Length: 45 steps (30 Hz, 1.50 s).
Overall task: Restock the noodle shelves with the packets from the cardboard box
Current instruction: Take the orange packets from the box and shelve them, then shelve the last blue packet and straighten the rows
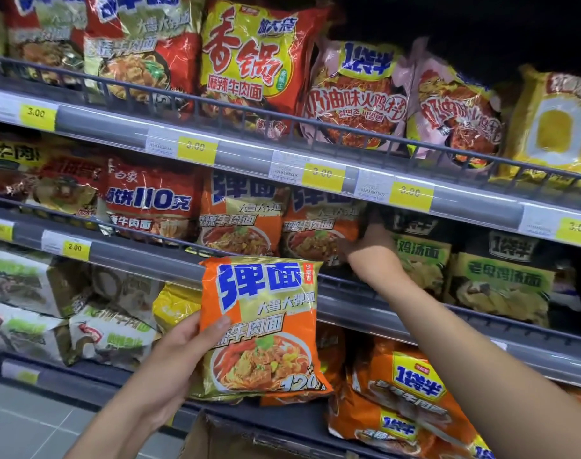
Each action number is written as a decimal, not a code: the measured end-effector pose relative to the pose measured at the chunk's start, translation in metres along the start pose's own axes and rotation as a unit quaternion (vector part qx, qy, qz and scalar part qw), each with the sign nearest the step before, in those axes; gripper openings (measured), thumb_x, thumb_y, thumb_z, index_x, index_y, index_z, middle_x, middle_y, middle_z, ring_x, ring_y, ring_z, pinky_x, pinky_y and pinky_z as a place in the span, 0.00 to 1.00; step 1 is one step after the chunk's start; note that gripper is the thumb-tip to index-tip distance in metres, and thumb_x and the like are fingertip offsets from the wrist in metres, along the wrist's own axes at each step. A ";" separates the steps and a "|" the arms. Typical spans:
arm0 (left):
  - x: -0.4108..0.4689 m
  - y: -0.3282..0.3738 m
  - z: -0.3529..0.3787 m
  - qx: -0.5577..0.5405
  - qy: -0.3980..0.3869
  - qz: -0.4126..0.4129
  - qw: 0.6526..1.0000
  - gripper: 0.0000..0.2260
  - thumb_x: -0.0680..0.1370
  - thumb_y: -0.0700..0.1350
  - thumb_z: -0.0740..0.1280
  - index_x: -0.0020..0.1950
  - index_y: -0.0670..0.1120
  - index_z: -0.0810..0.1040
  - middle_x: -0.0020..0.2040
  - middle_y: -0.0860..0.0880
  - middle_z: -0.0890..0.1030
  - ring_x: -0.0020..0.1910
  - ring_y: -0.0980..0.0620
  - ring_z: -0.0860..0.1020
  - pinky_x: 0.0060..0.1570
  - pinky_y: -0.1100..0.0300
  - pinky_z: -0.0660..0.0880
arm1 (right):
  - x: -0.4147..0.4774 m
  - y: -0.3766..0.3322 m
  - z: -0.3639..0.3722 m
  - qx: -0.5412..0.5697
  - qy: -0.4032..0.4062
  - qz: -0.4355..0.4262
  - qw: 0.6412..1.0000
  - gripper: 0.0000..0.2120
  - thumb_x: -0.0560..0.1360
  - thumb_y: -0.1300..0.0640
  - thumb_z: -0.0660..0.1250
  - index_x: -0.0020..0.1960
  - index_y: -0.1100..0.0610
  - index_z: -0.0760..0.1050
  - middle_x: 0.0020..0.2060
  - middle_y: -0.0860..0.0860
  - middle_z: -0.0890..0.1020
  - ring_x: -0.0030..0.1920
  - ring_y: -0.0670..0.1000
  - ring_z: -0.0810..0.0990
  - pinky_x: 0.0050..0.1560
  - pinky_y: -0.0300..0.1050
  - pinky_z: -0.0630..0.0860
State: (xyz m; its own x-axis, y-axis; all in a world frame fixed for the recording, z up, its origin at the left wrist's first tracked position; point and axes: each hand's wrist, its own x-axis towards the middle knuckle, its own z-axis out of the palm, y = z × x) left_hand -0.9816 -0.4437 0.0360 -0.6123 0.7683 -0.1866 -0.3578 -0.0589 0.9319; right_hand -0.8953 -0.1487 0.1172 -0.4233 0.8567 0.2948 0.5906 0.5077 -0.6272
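Observation:
My left hand (179,352) grips an orange noodle packet (266,326) by its left edge and holds it upright in front of the shelves. My right hand (368,246) reaches into the middle shelf, where it touches the right side of a matching orange packet (318,223) standing in the row. Its fingers are partly hidden behind that packet, so I cannot tell whether they grip it. A second matching packet (239,220) stands to the left. The top edge of the cardboard box (236,438) shows at the bottom centre.
Wire-fronted shelves (282,127) hold many noodle packets with yellow price tags (322,173). Dark green packets (501,286) stand right of my right hand. Orange packets (408,395) lie on the lowest shelf. Grey floor tiles show at lower left.

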 end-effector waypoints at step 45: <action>0.022 -0.076 0.051 0.614 0.025 0.320 0.721 0.07 0.76 0.48 0.65 0.53 0.54 0.76 0.47 0.58 0.78 0.49 0.54 0.76 0.48 0.55 0.75 | -0.173 0.101 0.015 0.231 -0.098 -0.141 0.958 0.08 0.75 0.62 0.69 0.50 0.51 0.76 0.40 0.47 0.79 0.28 0.50 0.75 0.34 0.44 0.73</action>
State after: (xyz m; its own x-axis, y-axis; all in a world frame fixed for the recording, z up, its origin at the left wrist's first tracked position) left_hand -0.9314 -0.3896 -0.0231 -0.4106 0.8082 0.4221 0.8847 0.2410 0.3991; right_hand -0.7728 -0.2469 -0.0080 -0.6681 0.6357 0.3866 0.0870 0.5828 -0.8080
